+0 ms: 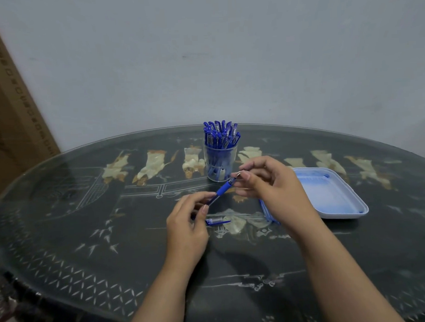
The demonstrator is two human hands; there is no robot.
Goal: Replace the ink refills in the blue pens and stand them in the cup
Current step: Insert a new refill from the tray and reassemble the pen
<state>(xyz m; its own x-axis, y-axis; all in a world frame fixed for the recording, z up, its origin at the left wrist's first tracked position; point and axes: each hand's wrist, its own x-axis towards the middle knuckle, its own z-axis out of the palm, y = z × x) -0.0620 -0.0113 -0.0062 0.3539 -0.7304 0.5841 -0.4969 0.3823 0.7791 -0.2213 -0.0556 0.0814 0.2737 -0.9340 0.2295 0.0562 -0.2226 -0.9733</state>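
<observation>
Nearest, in front of the cup (207,150): left hand (187,222) pinched the clear barrel of an uncapped blue pen (222,187), fingers curled round it. Right hand (272,182) pinched the silver tip end of the same pen, just in front of the cup's base. The pen was held off the tabletop (88,213), slanting up toward the cup.

A loose cap (217,221) lay on the tabletop well in front of the cup, beside the left fingers. Thin blue refills (268,213) lay front-right of the cup, partly hidden under the right hand. A white tray (341,215) sat right of the cup. The clear cup itself held many capped pens (220,134), standing upright.

Judgement: the step in hand was turning the tip section; whether off or on could not be told. The next move called for a steady barrel grip against the twist, then either a refill swap or capping and standing the pen in the cup.
</observation>
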